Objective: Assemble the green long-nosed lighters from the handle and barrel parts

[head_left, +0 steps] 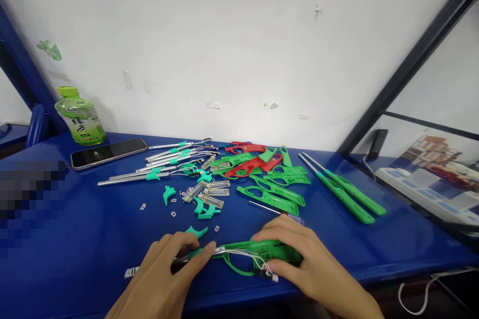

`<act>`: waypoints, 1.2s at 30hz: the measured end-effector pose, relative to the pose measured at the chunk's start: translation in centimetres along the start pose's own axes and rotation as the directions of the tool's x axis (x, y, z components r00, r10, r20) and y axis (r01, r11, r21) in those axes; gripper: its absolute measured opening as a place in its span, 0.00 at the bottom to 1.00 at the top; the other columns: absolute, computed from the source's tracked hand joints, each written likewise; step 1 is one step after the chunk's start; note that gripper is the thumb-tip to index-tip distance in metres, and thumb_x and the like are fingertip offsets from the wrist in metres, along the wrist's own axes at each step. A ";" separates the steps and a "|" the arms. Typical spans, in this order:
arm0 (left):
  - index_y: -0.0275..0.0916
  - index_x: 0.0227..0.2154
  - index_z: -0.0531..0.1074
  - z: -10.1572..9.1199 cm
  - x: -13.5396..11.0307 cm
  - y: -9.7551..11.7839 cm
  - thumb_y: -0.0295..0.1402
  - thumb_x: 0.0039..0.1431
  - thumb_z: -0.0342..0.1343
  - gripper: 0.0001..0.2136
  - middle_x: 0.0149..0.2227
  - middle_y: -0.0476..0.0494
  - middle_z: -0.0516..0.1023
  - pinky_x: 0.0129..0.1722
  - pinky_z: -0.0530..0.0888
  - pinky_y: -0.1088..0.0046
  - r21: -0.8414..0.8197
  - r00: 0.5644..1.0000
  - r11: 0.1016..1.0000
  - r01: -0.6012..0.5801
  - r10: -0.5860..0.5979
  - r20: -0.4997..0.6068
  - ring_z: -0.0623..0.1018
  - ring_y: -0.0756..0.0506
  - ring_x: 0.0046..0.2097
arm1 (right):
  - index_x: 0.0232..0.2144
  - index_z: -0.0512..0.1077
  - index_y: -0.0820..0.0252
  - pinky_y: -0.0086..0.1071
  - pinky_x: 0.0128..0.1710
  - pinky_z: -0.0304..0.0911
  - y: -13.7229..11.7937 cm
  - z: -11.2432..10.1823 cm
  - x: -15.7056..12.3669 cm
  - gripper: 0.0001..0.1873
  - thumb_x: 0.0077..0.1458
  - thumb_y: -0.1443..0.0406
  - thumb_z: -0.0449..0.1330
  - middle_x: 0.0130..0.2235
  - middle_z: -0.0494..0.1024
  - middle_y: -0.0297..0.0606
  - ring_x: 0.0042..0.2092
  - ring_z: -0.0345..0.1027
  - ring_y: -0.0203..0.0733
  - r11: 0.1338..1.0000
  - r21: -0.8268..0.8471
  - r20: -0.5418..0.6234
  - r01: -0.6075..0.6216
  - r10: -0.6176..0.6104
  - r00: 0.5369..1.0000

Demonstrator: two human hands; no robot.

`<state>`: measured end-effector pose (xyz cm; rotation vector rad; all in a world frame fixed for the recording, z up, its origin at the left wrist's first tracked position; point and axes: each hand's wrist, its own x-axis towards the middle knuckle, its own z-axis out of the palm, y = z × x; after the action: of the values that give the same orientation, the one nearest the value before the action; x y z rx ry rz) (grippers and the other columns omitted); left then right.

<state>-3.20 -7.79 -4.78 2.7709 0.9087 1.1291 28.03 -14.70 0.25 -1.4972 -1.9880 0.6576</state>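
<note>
The bottle (82, 122) stood capped at the rear left of the table (93, 239), near the wall (232, 35). The phone (110, 153) lay just in front of it, screen up and dark. A dark post (406, 62) rose at right; a white cord (425, 299) was located below the table's front edge

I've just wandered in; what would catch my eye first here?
Probably the foreground: the left hand holds a metal tube, the right hand a green casing. Beyond, red shells and green shells lie loosely piled on the blue table, while a bottle stands at the back left.
</note>
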 end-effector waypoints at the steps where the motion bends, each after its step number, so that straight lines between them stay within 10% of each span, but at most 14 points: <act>1: 0.54 0.64 0.76 -0.1 0.1 -0.1 0.23 0.71 0.47 0.27 0.50 0.44 0.82 0.48 0.80 0.70 -0.020 1.000 1.000 -0.006 0.006 0.000 0.83 0.44 0.47 | 0.54 0.82 0.43 0.35 0.59 0.67 0.1 0.0 0.0 0.15 0.68 0.64 0.72 0.52 0.84 0.31 0.54 0.78 0.43 1.000 0.003 -0.002 0.008 -0.008 1.000; 23: 0.56 0.67 0.76 -1.6 -0.1 -1.5 0.25 0.73 0.52 0.26 0.54 0.43 0.82 0.46 0.83 0.74 0.006 0.988 1.000 -0.023 0.022 0.152 0.84 0.44 0.49 | 0.48 0.85 0.49 0.38 0.62 0.68 -0.3 -1.0 0.0 0.08 0.72 0.57 0.68 0.55 0.85 0.38 0.56 0.79 0.46 0.991 0.126 -0.026 0.044 -0.041 0.999; 28: 0.58 0.66 0.76 -1.6 0.3 -1.1 0.27 0.74 0.53 0.24 0.54 0.43 0.82 0.45 0.84 0.73 -0.003 0.988 1.000 0.001 -0.001 0.155 0.84 0.44 0.49 | 0.41 0.83 0.50 0.42 0.63 0.68 -0.7 -0.8 -0.1 0.18 0.55 0.52 0.81 0.55 0.84 0.38 0.56 0.79 0.50 0.997 0.048 -0.013 0.054 -0.053 0.998; 36: 0.58 0.63 0.79 -1.5 0.1 0.1 0.28 0.76 0.49 0.23 0.54 0.44 0.81 0.48 0.81 0.69 -0.008 0.988 0.995 0.100 -0.099 0.121 0.82 0.43 0.50 | 0.41 0.83 0.51 0.37 0.59 0.69 -0.3 -0.3 -0.2 0.03 0.68 0.61 0.73 0.51 0.87 0.36 0.52 0.82 0.43 0.984 0.040 -0.112 0.171 -0.165 0.980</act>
<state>-4.06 -8.12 -3.57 2.7142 1.0086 0.9388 28.09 -14.99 0.69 -1.2908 -1.9746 0.5390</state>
